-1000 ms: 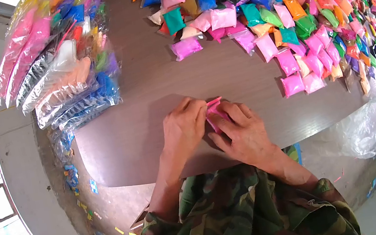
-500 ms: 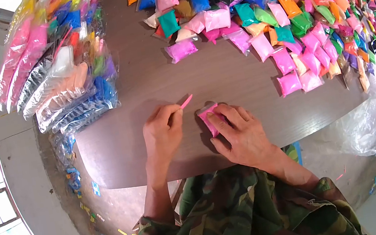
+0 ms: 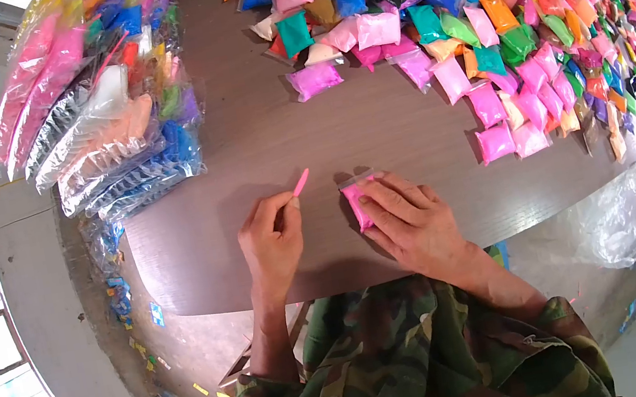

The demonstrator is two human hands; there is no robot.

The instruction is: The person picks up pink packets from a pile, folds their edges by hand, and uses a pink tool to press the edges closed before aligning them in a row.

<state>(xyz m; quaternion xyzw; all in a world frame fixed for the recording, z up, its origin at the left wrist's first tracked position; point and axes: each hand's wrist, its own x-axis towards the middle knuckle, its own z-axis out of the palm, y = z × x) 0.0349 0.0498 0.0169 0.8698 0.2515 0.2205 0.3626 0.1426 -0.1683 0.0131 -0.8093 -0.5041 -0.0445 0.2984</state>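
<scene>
- The left hand (image 3: 270, 240) is raised a little at the near part of the desk (image 3: 254, 117), its grip closed on a slim pink stick (image 3: 301, 182) pinched between thumb and forefinger
- That pink stick points up and away from the person, slanting slightly to the right, with its far end free
- The right hand (image 3: 416, 220) lies over a small pink packet (image 3: 353, 199), fingers on its right-hand part; whether this grip clasps the packet or only rests on it, I cannot tell
- The pink packet is on the desk in front of the person, to the right of the pink stick and apart from it; its clear top edge and left part show past the fingers
- Beyond the right hand, a large heap of coloured packets (image 3: 515, 43) spreads over the far and right parts of the desk, in pink, green, orange, blue, purple and other colours
- One lilac-pink packet (image 3: 315, 81) lies at the near left edge of that heap
- At the far left of the desk are long clear bags (image 3: 89, 111) filled with coloured contents, piled overlapping
- A crumpled clear plastic sheet (image 3: 624, 215) hangs by the right end of the desk
- The person wears a camouflage garment (image 3: 370, 358)
</scene>
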